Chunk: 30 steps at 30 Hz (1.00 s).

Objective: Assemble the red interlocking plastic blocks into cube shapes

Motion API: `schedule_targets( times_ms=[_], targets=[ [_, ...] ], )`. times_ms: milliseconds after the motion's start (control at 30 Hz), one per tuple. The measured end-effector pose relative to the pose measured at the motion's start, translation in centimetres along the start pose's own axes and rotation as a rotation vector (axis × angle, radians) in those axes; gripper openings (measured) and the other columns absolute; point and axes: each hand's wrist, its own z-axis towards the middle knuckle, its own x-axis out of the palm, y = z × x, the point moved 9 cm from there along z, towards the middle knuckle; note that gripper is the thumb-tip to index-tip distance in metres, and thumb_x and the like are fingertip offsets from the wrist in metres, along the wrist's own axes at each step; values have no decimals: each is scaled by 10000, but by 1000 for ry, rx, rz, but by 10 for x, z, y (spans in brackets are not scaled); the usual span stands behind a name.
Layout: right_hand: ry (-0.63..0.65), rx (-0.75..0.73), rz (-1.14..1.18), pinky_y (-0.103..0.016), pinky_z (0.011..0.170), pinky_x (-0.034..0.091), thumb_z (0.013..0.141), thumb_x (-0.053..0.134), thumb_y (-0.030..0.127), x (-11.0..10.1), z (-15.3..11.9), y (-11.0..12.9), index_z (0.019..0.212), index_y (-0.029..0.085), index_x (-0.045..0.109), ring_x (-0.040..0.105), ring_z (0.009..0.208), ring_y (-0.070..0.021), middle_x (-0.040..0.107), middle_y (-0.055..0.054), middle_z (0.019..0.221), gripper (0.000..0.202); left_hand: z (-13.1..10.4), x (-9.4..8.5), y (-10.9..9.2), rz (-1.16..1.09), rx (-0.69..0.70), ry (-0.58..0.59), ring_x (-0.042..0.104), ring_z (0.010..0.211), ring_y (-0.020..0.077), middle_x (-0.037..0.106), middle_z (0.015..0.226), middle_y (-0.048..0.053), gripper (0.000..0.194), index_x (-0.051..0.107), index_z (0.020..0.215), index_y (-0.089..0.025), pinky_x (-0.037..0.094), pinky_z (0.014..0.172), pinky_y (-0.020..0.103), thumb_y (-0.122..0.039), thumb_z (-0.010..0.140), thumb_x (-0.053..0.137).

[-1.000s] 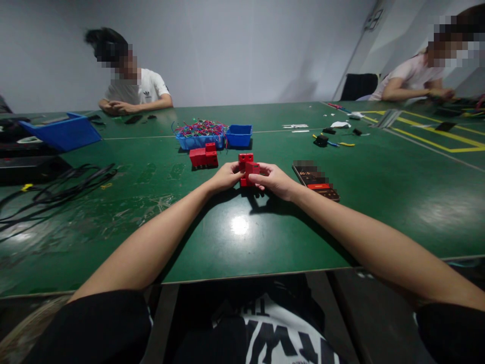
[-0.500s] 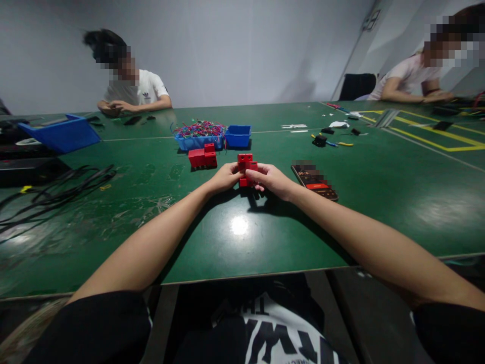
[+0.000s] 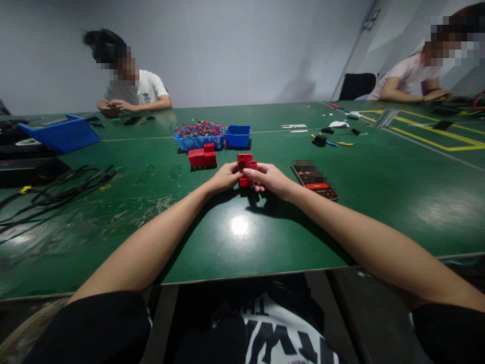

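Left hand (image 3: 226,178) and right hand (image 3: 270,179): fingers curled, clamped from both sides on a red plastic block assembly (image 3: 245,167), held just above the green counter (image 3: 242,237). Near right: black phone (image 3: 313,180), screen digits too small to read. Beyond: second red block (image 3: 203,156), blue bin of coloured wires (image 3: 199,134).

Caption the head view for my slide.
Both hands, left hand and right hand, grip a red plastic block assembly over a green table.

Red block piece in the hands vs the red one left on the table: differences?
The held red block piece is gripped between the left hand and right hand, partly hidden by fingers; the loose red block piece lies untouched on the green table, near the blue tray of wires. The held one stands taller; the loose one sits low and wide. Both are red and blocky.
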Motion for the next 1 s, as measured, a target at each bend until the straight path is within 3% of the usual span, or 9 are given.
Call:
schedule_targets(
  times_ms=[300,767,1000],
  targets=[
    [-5,37,3,-184,385,352,664,780,622,-4,3,-9,873,165,624,509,461,-74,545,37,589,527,-1,2,2,3,-1,21,656,885,232,728,982,101,703,699,1037,-87,519,848,355,-710,716,644],
    [121,44,93,-160,417,398,662,784,619,0,5,-13,859,143,612,514,464,-52,546,52,580,543,-3,1,2,32,-6,18,668,867,229,723,966,94,642,676,1086,-91,530,822,347,-656,790,602],
    [123,45,94,-156,406,405,660,792,609,1,5,-13,893,141,620,525,455,-55,564,48,574,550,-2,1,4,36,-3,33,656,850,215,720,959,85,614,670,1044,-102,519,810,333,-657,791,600]
  ],
)
